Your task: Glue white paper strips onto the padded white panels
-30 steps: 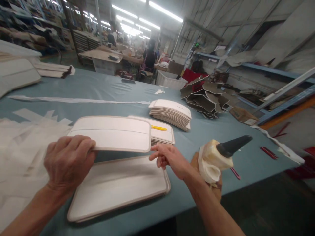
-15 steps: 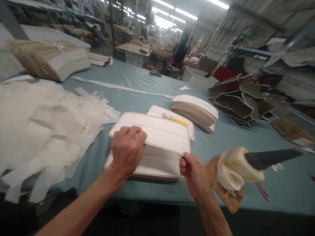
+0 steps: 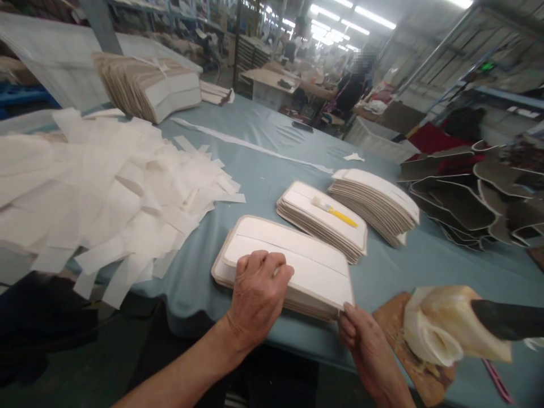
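Observation:
A white panel with rounded corners, a tan edge and a thin dark line (image 3: 293,249) lies tilted over a stack of like panels (image 3: 223,272) at the table's front edge. My left hand (image 3: 261,294) is closed on its near edge, left of the middle, fingers curled over the top. With thumb and fingers my right hand (image 3: 359,328) pinches the near right corner. Behind stands another panel stack (image 3: 317,232), with a yellow-handled brush (image 3: 340,215) lying on top. A taller, curved stack (image 3: 374,204) sits to its right.
Loose white strips (image 3: 140,192) are heaped at the left, before a tied bundle of panels (image 3: 148,85). At the right, a yellowed roll with a dark handle (image 3: 442,323) rests on a stained brown board (image 3: 395,317). Dark curved pieces (image 3: 450,198) are piled behind. A person (image 3: 352,85) is farther back.
The held panel has come down nearer the stack, its gap narrowed. Both hands still grip it. The view has swung left, so things appear shifted right.

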Tool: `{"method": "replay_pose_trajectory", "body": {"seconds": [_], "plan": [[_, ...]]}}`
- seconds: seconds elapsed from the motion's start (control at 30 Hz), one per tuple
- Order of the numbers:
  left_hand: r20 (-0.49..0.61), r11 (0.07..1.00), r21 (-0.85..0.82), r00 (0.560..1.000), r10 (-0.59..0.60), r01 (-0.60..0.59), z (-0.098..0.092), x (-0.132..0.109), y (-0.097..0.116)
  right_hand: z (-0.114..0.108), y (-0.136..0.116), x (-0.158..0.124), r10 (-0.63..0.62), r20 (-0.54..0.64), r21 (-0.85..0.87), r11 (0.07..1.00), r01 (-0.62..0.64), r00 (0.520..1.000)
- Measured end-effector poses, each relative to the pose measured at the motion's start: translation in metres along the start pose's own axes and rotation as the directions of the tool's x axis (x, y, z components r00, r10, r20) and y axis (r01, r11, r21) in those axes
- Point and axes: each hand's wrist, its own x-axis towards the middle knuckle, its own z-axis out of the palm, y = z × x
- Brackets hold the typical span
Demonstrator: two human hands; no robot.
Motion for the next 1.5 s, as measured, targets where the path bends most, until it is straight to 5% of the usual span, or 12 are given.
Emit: {"method": "replay_pose_trajectory", "body": {"seconds": [0.57, 0.73, 0.77, 0.83, 0.87, 0.93, 1.2, 1.3, 1.5], "plan": [[0.220, 0.987, -0.100, 0.970, -0.102, 0.127, -0.003, -0.028, -0.014, -0.001, -0.007, 0.005, 0.038, 0.044, -0.269, 0.963, -0.025, 0.998], [0.101, 0.969, -0.130, 0.975, -0.198, 0.210, -0.026, -0.029, -0.039, -0.001, -0.008, 0.004, -0.008, 0.039, -0.337, 0.941, 0.021, 0.999], [0.101, 0.951, -0.106, 0.955, -0.279, 0.289, -0.031, -0.027, -0.050, 0.000, -0.009, 0.004, -0.012, 0.041, -0.345, 0.938, 0.025, 0.999], [0.225, 0.855, -0.006, 0.834, -0.504, 0.518, -0.037, -0.023, -0.076, 0.002, -0.011, 0.003, -0.011, 0.041, -0.355, 0.935, 0.024, 0.999], [0.325, 0.816, 0.056, 0.762, -0.560, 0.576, -0.038, -0.019, -0.088, 0.002, -0.012, 0.002, -0.010, 0.035, -0.358, 0.933, 0.022, 0.999], [0.432, 0.808, 0.111, 0.704, -0.563, 0.579, -0.040, -0.012, -0.106, 0.003, -0.014, 0.002, -0.006, 0.013, -0.377, 0.926, 0.010, 1.000], [0.557, 0.871, 0.245, 0.673, -0.486, 0.426, -0.034, 0.009, -0.113, 0.000, -0.016, -0.004, 0.002, -0.041, -0.495, 0.869, -0.022, 0.999], [0.566, 0.868, 0.281, 0.660, -0.494, 0.409, -0.034, 0.011, -0.112, -0.006, -0.014, -0.006, -0.042, -0.050, -0.620, 0.784, 0.002, 0.998], [0.596, 0.877, 0.326, 0.644, -0.480, 0.353, -0.033, 0.012, -0.112, -0.026, -0.022, 0.001, -0.186, -0.148, -0.905, 0.422, -0.058, 0.971]]}}
